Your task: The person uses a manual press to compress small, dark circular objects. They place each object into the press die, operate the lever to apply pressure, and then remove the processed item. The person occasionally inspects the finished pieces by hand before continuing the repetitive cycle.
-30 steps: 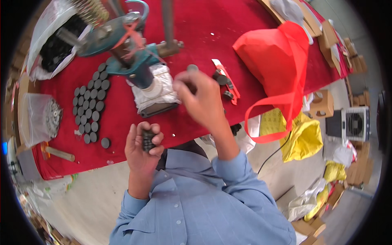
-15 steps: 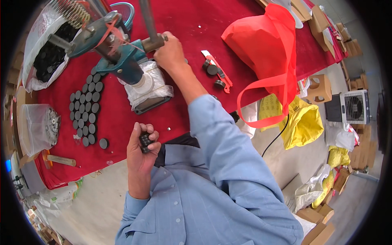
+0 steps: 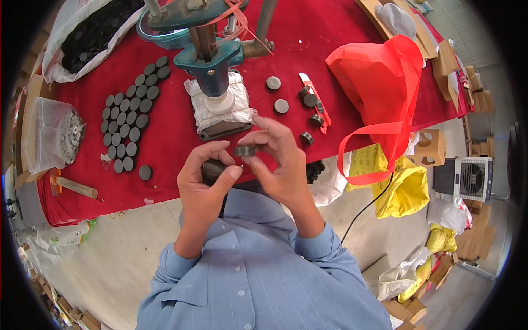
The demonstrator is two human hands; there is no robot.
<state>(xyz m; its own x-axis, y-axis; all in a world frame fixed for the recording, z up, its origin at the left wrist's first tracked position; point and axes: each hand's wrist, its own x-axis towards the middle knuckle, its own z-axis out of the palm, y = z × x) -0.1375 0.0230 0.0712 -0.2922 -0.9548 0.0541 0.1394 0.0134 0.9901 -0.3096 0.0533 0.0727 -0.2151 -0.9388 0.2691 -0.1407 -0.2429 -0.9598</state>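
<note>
My right hand (image 3: 283,165) pinches a black round cap (image 3: 245,150) edge-on between thumb and fingers, just in front of the press. Close beside it, my left hand (image 3: 201,179) is curled around more dark round caps (image 3: 212,171), mostly hidden by its fingers. A tiny shiny bit (image 3: 242,165) shows at the left thumb's tip; what it belongs to I cannot make out. Beyond both hands stands the teal hand press (image 3: 213,77). Its white round foot (image 3: 220,104) rests on a base wrapped in white plastic (image 3: 237,93).
Many black caps (image 3: 125,118) lie in rows at left, near a hammer (image 3: 77,187) and a bag of metal parts (image 3: 55,132). At right are loose caps (image 3: 281,105), a red box cutter (image 3: 318,104) and a red cloth bag (image 3: 379,82). An open sack (image 3: 96,44) holds more caps.
My right hand has let go of the press lever and come back beside my left hand, now with a cap in its fingers. The view has shifted too.
</note>
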